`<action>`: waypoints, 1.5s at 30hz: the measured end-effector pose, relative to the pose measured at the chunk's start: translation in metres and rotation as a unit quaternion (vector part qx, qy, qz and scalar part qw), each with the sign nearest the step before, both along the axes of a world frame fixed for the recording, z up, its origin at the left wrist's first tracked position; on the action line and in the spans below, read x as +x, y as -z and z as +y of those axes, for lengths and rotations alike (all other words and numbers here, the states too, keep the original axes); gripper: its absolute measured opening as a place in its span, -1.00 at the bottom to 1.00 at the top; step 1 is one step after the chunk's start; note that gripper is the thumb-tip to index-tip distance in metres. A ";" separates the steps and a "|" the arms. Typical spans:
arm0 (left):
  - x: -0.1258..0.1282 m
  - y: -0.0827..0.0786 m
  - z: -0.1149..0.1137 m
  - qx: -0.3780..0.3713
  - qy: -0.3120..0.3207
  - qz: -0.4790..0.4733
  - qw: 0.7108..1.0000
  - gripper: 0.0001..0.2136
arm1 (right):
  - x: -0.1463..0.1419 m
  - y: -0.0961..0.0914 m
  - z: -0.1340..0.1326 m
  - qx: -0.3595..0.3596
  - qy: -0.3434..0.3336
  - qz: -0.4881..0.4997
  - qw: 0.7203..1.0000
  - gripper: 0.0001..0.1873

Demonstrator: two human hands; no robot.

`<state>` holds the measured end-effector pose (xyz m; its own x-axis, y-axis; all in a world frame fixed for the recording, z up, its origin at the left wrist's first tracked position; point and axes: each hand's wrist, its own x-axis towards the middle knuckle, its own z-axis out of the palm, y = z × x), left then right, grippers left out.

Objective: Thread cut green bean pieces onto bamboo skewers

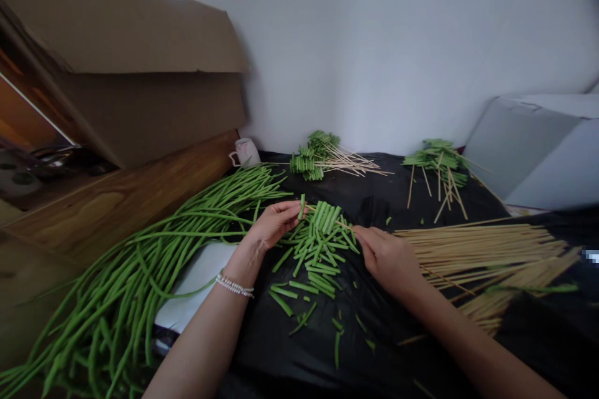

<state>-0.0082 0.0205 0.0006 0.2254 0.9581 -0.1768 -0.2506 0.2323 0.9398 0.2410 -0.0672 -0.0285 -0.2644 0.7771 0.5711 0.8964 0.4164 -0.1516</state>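
Whole long beans are heaped at the near left of the black-covered worktop, with cut bean pieces piled centrally, within reach of both hands. One piece is pinched by the left hand; a skewer is gripped in the closed right hand, tip aimed at it. Loose skewers are kept rightward; loaded ones are laid by the wall.

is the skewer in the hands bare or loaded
Loaded: a row of cut bean pieces sits on the skewer between the left hand and right hand.
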 end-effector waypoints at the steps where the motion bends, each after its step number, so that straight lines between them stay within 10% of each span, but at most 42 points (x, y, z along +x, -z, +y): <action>1: 0.000 0.000 0.000 -0.002 0.001 0.000 1.000 -0.73 | 0.000 0.000 0.000 0.001 0.000 0.000 1.000 -0.66; 45: 0.006 0.003 0.000 -0.024 -0.027 -0.044 0.998 -0.76 | -0.002 0.000 -0.001 0.008 -0.012 -0.007 1.000 -0.68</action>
